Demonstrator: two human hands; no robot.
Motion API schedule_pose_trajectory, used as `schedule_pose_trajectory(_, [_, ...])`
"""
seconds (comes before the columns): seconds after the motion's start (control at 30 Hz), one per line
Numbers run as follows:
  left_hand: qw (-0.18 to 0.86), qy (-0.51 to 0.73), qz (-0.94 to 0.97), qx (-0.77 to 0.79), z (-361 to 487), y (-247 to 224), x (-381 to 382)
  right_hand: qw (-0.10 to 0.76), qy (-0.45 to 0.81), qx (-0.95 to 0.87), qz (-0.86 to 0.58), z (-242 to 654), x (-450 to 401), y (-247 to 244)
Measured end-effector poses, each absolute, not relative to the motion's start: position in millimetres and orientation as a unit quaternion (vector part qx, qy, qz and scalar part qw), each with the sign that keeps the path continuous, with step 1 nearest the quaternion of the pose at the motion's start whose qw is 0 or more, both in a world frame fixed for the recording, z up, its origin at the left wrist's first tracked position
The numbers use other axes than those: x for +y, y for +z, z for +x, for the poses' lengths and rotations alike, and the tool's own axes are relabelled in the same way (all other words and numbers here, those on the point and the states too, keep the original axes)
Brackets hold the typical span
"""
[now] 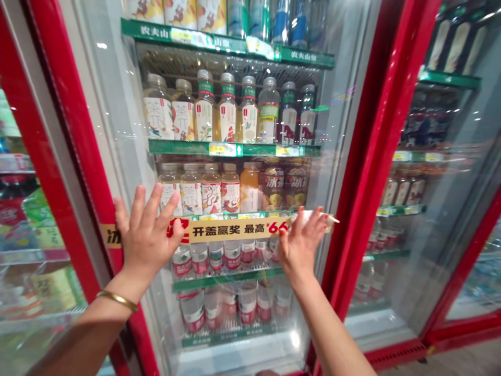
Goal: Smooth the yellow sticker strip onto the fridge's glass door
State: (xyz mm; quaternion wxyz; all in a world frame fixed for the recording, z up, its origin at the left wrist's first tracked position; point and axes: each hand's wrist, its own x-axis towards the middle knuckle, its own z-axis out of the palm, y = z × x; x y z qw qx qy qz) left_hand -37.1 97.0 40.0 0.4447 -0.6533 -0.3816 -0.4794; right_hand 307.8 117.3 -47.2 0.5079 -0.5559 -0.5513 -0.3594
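Now, the yellow strip [229, 230] crosses the glass door [109, 104], showing between the hands' fingers. The left hand [146, 235] spreads wide; the right hand [300, 248] parts its fingers, something white [308, 213] behind them, perhaps held, hard to tell. Bottles [249, 117] line shelves [258, 150] above and below the fingertips.

The person's two hands, left hand [146, 235] and right hand [301, 248], have one gold bangle [117, 299] below the left. Above both, eight drink bottles [227, 116] front one shelf [258, 149]; lower, seven tea and juice bottles [230, 194] (one partly behind the left hand) include two iced-tea bottles [274, 189].
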Motion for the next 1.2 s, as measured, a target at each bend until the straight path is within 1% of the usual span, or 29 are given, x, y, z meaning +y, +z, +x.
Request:
schedule_pose_trajectory(0.1, [0.457,-0.470,-0.656,-0.373,-17.3,17.6,91.1,0.432,-0.412,-0.669,-0.442,262.4,103.5,-71.5])
schedule_pose_trajectory(0.17, [0.476,-0.445,-0.669,-0.356,-9.9,-4.5,89.7,0.387,-0.451,-0.716,-0.367,261.3,96.3,-99.5])
schedule_pose_trajectory(0.2, [0.480,-0.433,-0.678,-0.349,-9.0,-15.7,90.1,0.386,-0.457,-0.713,-0.365,271.9,95.3,-111.5])
schedule_pose_trajectory(0.23, [0.480,-0.425,-0.685,-0.346,-9.8,-25.9,91.1,0.403,-0.451,-0.693,-0.392,287.6,96.0,-120.2])
schedule_pose_trajectory(0.33, [0.475,-0.426,-0.690,-0.343,-16.6,-46.1,95.1,0.500,-0.370,-0.562,-0.545,330.5,105.3,-127.0])
schedule_pose_trajectory(0.4, [0.475,-0.430,-0.685,-0.347,-20.3,-50.6,96.8,0.535,-0.324,-0.500,-0.599,325.0,110.8,-128.3])
schedule_pose_trajectory(0.47, [0.474,-0.427,-0.684,-0.352,-21.7,-51.1,97.3,0.528,-0.315,-0.521,-0.593,288.9,110.0,-141.1])
schedule_pose_trajectory(0.57, [0.470,-0.421,-0.689,-0.356,-21.8,-51.2,97.2,0.467,-0.348,-0.636,-0.505,229.8,99.0,-182.9])
schedule_pose_trajectory(0.63, [0.470,-0.423,-0.686,-0.360,-22.3,-53.3,97.6,0.441,-0.377,-0.667,-0.468,223.4,93.1,-211.1])
schedule_pose_trajectory(0.7, [0.471,-0.426,-0.682,-0.362,-23.5,-56.6,98.9,0.463,-0.373,-0.624,-0.507,246.3,93.9,-224.6])
schedule_pose_trajectory(0.8, [0.473,-0.429,-0.677,-0.367,-24.7,-61.7,101.0,0.557,-0.281,-0.484,-0.614,284.0,104.3,-208.5])
schedule_pose_trajectory(0.87, [0.469,-0.438,-0.670,-0.373,-24.0,-64.0,101.4,0.597,-0.229,-0.431,-0.637,277.7,109.2,-187.7])
schedule_pose_trajectory(0.9, [0.464,-0.445,-0.667,-0.377,-23.1,-64.8,101.2,0.597,-0.224,-0.437,-0.634,263.6,109.2,-180.5])
schedule_pose_trajectory(0.97, [0.452,-0.456,-0.663,-0.385,-20.5,-65.7,100.0,0.561,-0.260,-0.510,-0.598,225.3,104.1,-180.4])
schedule_pose_trajectory(1.03, [0.443,-0.461,-0.662,-0.391,-18.0,-65.9,98.7,0.504,-0.325,-0.603,-0.526,196.5,95.2,-199.9])
schedule_pose_trajectory(1.1, [0.443,-0.464,-0.660,-0.392,-16.9,-66.0,98.1,0.469,-0.364,-0.638,-0.490,197.6,88.8,-228.3])
schedule_pose_trajectory(1.13, [0.444,-0.464,-0.659,-0.391,-16.9,-66.0,98.3,0.471,-0.362,-0.624,-0.508,209.8,88.2,-240.2])
schedule_pose_trajectory(1.2, [0.450,-0.462,-0.659,-0.387,-18.3,-65.9,99.4,0.505,-0.321,-0.546,-0.587,245.5,93.5,-251.3])
